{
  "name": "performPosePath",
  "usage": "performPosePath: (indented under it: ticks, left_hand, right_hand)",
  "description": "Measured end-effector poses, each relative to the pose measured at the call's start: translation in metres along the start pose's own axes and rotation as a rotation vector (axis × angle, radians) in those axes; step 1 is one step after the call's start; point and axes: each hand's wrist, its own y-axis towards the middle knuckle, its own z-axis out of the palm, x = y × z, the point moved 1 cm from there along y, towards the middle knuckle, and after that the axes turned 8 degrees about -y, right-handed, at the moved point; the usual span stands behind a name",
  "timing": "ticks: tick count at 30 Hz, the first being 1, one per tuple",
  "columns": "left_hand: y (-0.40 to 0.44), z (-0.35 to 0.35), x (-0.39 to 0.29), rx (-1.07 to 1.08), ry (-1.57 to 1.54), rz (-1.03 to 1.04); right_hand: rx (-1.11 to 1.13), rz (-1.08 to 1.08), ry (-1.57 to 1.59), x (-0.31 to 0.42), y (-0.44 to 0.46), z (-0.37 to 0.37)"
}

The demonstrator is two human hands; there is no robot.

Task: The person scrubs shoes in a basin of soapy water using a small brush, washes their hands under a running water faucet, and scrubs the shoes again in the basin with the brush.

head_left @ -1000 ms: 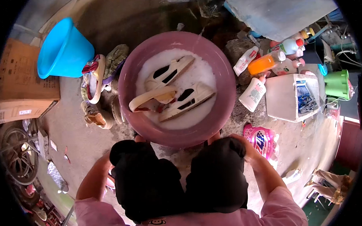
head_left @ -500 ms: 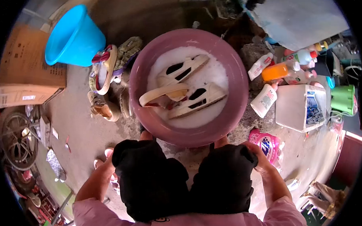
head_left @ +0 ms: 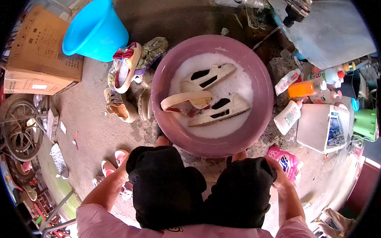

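Observation:
My left hand [head_left: 122, 171] is against the outer side of my left knee, on the black trousers [head_left: 167, 187]; its fingers are mostly hidden behind the cloth. On the other side, my right hand [head_left: 279, 175] touches the right knee, its fingertips also out of sight. Between and beyond my knees stands a mauve basin [head_left: 212, 149] of white suds [head_left: 224, 128]. Two cream shoes with dark openings lie in it, an upper shoe [head_left: 216, 74] and a lower shoe [head_left: 236, 107]. At their left, a shoe with a pale sole [head_left: 185, 98] rests tipped on its side.
Several shoes [head_left: 125, 106] stand left of the basin, near a blue bucket [head_left: 97, 34] and a cardboard box [head_left: 45, 52]. To the right are a white bottle [head_left: 288, 117], an orange bottle [head_left: 302, 89], a white container [head_left: 312, 127] and a pink detergent bag [head_left: 286, 162].
My view has swung, so the basin and surrounding things appear farther right, and more of the metal pipe at the top right shows. Both hands stay at my knees; the shoes remain in the suds.

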Motion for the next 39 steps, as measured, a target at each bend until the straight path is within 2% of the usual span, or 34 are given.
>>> performPosePath:
  ticks: [1,4,6,11,14,15,18,20,22,25,27,28,31,34,35,39]
  left_hand:
    - [0.006,0.003,-0.001,0.006,0.007,0.001]
    - [0.01,0.005,-0.003,0.007,0.01,0.0]
    - [0.013,0.008,-0.005,0.024,0.029,0.0]
    - [0.013,0.012,-0.002,0.034,0.051,-0.006]
    - [0.005,0.006,-0.006,0.017,0.046,-0.006]
    - [0.008,0.008,-0.006,0.02,0.043,-0.013]
    - [0.012,0.007,-0.011,0.016,0.05,-0.016]
    - [0.014,0.007,-0.013,0.019,0.055,-0.02]
    - [0.017,0.01,-0.015,0.023,0.061,-0.025]
    - [0.019,0.012,-0.018,0.03,0.08,-0.025]
    - [0.019,0.015,-0.019,0.031,0.085,-0.033]
    - [0.02,0.015,-0.018,0.029,0.089,-0.036]
    - [0.02,0.014,-0.021,0.027,0.084,-0.048]
    - [0.018,0.012,-0.022,0.024,0.086,-0.054]
    - [0.018,0.012,-0.021,0.025,0.085,-0.057]
    - [0.023,0.014,-0.022,0.033,0.088,-0.071]
  right_hand:
    - [-0.019,0.051,0.028,-0.003,-0.005,-0.003]
    - [-0.039,0.015,-0.045,-0.001,0.01,0.005]
    - [-0.021,0.111,0.096,-0.039,0.035,-0.003]
    - [-0.091,0.503,0.411,-0.073,0.063,-0.008]
    - [0.109,-0.059,-0.032,-0.027,0.025,-0.003]
    - [0.07,0.049,0.047,-0.012,0.012,0.001]
    - [0.061,0.129,0.093,-0.017,0.003,-0.014]
    - [-0.015,0.057,-0.059,-0.02,0.016,-0.006]
    - [0.005,0.038,-0.197,-0.073,0.051,-0.018]
    - [-0.055,0.298,-0.029,-0.06,0.07,-0.002]
    - [0.068,0.259,0.019,-0.055,0.073,-0.003]
    - [0.209,0.13,0.007,-0.052,0.072,-0.004]
    - [0.096,-0.107,-0.263,-0.03,0.042,-0.007]
    - [0.173,-0.068,-0.306,0.001,0.015,-0.015]
    - [0.172,-0.05,-0.18,-0.001,0.013,-0.016]
    - [0.043,-0.108,-0.437,-0.051,0.046,-0.016]
